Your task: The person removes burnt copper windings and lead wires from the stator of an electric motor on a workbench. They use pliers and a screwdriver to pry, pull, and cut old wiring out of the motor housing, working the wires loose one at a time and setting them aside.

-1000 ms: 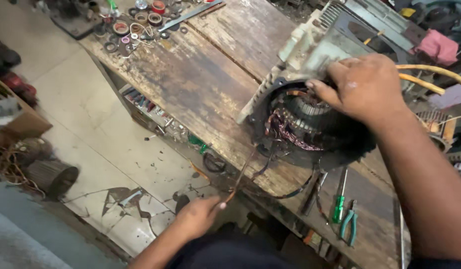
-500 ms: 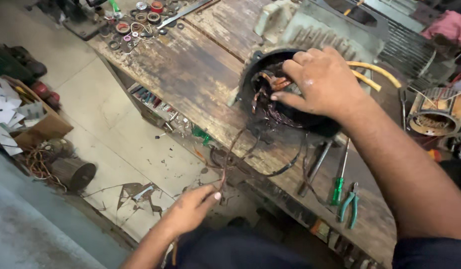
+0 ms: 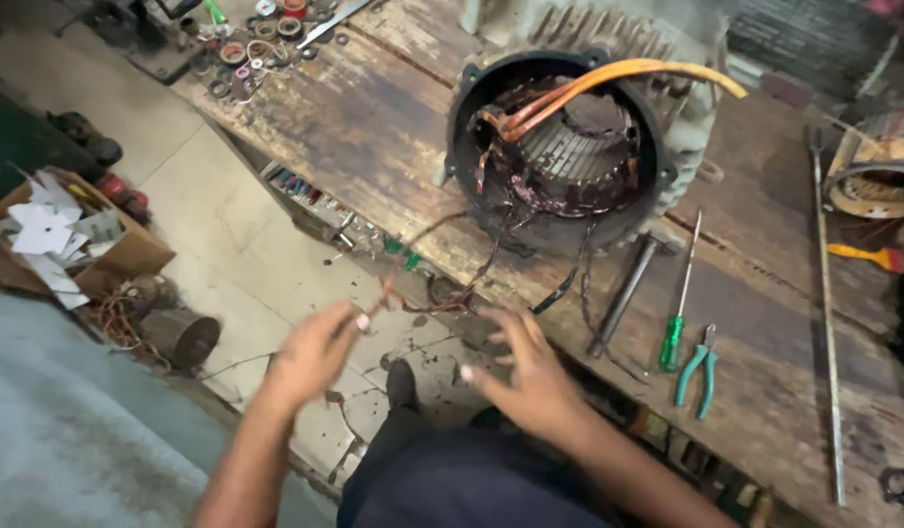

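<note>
Copper wire (image 3: 452, 284), a thin tangled strand, trails from the open motor housing (image 3: 559, 147) down over the table (image 3: 374, 127) edge to my left hand (image 3: 315, 352). Left hand is pinched shut on the strand's free end, fingers together near the thumb. Right hand (image 3: 530, 376) hangs below the table edge, fingers spread, holding nothing I can make out; it sits just beside the slack loop of wire.

Change noted: half a second ago my right hand was pressed on the housing rim, bracing it. Now it is off the housing and down near the left hand, and the bore shows in full: dark windings, slotted core, thick orange leads (image 3: 608, 78) arching out over the top. The housing stands unheld on the table. My reading: the pull has given way to handling the freed strand with both hands.

Nearby on the table: green-handled screwdriver (image 3: 679, 313), teal pliers (image 3: 696, 370), a dark steel bar (image 3: 623, 293). Washers and rings (image 3: 246, 49) are scattered at the far end.
</note>
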Tool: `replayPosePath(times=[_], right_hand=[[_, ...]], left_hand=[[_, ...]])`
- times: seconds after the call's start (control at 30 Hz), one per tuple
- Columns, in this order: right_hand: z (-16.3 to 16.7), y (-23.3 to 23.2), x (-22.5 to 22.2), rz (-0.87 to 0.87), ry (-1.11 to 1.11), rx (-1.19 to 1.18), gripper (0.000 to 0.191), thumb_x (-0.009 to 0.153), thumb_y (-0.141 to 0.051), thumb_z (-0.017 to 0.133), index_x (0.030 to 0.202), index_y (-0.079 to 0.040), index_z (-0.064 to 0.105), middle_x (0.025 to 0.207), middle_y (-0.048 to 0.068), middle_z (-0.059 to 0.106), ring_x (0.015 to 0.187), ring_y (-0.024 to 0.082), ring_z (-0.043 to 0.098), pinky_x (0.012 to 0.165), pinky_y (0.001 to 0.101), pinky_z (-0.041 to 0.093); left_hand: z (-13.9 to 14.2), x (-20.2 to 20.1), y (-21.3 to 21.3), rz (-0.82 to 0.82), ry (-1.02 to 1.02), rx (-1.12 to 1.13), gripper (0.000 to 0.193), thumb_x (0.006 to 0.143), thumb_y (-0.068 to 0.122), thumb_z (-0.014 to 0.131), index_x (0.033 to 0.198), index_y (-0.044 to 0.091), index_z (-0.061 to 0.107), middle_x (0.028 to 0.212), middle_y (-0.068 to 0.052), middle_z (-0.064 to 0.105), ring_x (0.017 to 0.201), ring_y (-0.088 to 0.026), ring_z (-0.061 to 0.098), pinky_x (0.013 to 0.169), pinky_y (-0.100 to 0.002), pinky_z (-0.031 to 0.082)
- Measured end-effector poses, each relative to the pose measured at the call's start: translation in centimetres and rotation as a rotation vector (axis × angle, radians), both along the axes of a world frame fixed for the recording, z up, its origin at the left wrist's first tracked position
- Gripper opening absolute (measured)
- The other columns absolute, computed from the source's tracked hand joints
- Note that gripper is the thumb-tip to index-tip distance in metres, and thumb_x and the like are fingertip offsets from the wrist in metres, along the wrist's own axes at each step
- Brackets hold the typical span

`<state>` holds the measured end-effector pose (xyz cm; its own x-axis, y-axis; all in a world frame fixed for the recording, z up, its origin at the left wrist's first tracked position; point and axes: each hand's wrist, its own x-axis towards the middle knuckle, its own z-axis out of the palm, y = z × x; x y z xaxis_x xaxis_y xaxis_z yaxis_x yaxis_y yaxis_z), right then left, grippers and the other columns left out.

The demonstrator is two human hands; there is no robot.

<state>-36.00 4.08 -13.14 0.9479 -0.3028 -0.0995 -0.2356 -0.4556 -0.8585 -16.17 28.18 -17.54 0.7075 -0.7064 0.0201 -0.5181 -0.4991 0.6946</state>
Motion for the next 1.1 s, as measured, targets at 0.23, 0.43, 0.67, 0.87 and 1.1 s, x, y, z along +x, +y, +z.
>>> replayPosePath(times=[0.23,0.43,0.67,0.87,1.1], right_hand=[[-14.0,-0.7,9.6,-0.331,-0.405,0.517,0.054,0.092,-0.006,0.071,0.141,-0.008,0.049,0.12,0.011,0.055,0.088,0.017,0.067,0.066,0.0278,0.054],[-10.4,-2.8,8.9,-0.422,-0.437,0.867,0.025,0.09,-0.001,0.061,0.115,-0.004,0.061,0.088,0.004,0.063,0.068,0.012,0.058,0.053,0.0262,0.049],[-5.9,0.1,16.9,-0.493,-0.444,1.003,0.014,0.092,-0.002,0.067,0.105,-0.005,0.062,0.087,0.006,0.066,0.073,0.016,0.067,0.064,0.0302,0.06],[-7.2,2.6,20.6,-0.607,-0.369,0.652,0.022,0.094,-0.01,0.07,0.113,-0.001,0.064,0.093,0.011,0.066,0.08,0.023,0.07,0.062,0.0365,0.057],[-2.8,6.3,8.1,-0.571,-0.135,-0.726,0.06,0.088,-0.023,0.073,0.143,-0.009,0.052,0.128,0.027,0.06,0.119,0.046,0.056,0.101,0.0512,0.046]], left_hand=[[3.6,7.7,-0.2,-0.06,-0.149,0.076,0.019,0.098,0.023,0.059,0.104,0.007,0.068,0.094,-0.02,0.07,0.091,-0.042,0.067,0.078,-0.047,0.052],[-3.2,12.3,-2.1,-0.265,-0.227,0.003,0.029,0.094,0.026,0.064,0.115,0.007,0.071,0.109,-0.019,0.072,0.103,-0.039,0.067,0.091,-0.045,0.053],[-11.8,1.4,-6.8,-0.52,0.405,0.023,0.046,0.09,0.006,0.06,0.135,0.01,0.063,0.121,-0.007,0.078,0.103,-0.023,0.075,0.095,-0.035,0.059],[-11.6,-7.1,-4.6,-0.815,0.607,-0.114,0.028,0.106,0.029,0.058,0.12,0.006,0.065,0.094,-0.017,0.07,0.083,-0.026,0.069,0.078,-0.04,0.055],[-12.7,-6.6,-3.0,-0.882,0.786,-0.148,0.029,0.107,0.031,0.057,0.108,0.004,0.067,0.086,-0.012,0.069,0.077,-0.022,0.068,0.073,-0.038,0.056]])
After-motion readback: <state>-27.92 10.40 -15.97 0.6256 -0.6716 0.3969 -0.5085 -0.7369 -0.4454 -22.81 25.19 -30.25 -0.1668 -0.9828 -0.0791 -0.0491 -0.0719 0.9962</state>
